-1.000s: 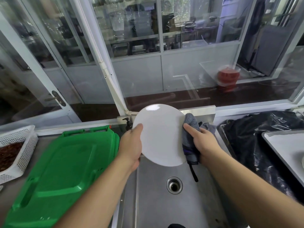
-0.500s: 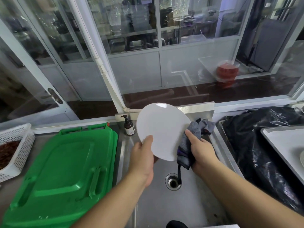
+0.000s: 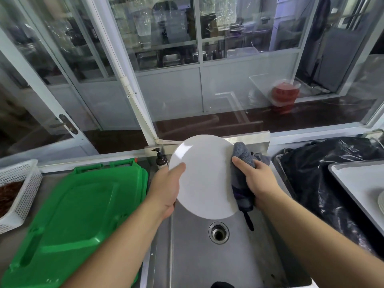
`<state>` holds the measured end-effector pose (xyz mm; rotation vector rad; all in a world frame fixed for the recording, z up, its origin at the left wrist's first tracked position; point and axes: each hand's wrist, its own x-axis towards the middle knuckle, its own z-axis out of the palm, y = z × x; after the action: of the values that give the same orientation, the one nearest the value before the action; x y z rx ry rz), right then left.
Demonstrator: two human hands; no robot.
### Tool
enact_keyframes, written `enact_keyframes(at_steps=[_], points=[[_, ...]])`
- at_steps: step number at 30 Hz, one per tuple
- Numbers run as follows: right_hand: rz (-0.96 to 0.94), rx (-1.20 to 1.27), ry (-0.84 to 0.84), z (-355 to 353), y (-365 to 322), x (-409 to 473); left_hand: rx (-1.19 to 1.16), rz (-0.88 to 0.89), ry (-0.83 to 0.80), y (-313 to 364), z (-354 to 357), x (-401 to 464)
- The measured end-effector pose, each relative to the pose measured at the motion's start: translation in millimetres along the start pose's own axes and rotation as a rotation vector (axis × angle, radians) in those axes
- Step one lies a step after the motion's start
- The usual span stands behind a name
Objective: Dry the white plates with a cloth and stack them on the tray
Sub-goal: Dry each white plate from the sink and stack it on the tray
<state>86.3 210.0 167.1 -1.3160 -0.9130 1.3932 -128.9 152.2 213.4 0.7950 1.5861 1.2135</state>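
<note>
The drying looks mid-way: one white plate (image 3: 204, 176) is held tilted over the sink (image 3: 207, 256), not yet stacked, while the tray (image 3: 357, 183) at the counter's right edge shows a pale rim that may be plates already stacked. The left hand (image 3: 165, 191) grips the plate's left rim, thumb across its face. The right hand (image 3: 256, 179) clamps the grey cloth (image 3: 241, 175) against the right rim.
</note>
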Motion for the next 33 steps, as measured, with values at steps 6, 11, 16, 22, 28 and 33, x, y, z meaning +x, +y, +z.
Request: enact_keyframes(at_steps=[6, 11, 16, 22, 28, 33], points=[[0.223, 0.279, 0.128, 6.9, 29.4, -10.3, -0.035, 0.022, 0.17, -19.8, 32.5, -14.4], [0.353, 0.464, 0.098, 18.6, 43.7, -23.0, -0.085, -0.01, 0.202, -29.1, 53.1, -24.8], [0.305, 0.302, 0.045, -1.3, 29.3, -10.5, -0.221, -0.102, 0.069, -27.2, 30.2, -12.0], [0.259, 0.211, -0.031, -15.8, 5.3, 4.0, -0.271, -0.072, -0.218, -1.9, 1.1, -7.7], [0.283, 0.3, 0.077, -5.0, 3.8, 5.9, -0.348, -0.005, -0.196, -4.5, 14.8, -15.8], [0.373, 0.395, 0.152, 9.3, 22.7, -7.4, -0.396, 0.052, -0.121, -26.2, 36.6, -27.9]])
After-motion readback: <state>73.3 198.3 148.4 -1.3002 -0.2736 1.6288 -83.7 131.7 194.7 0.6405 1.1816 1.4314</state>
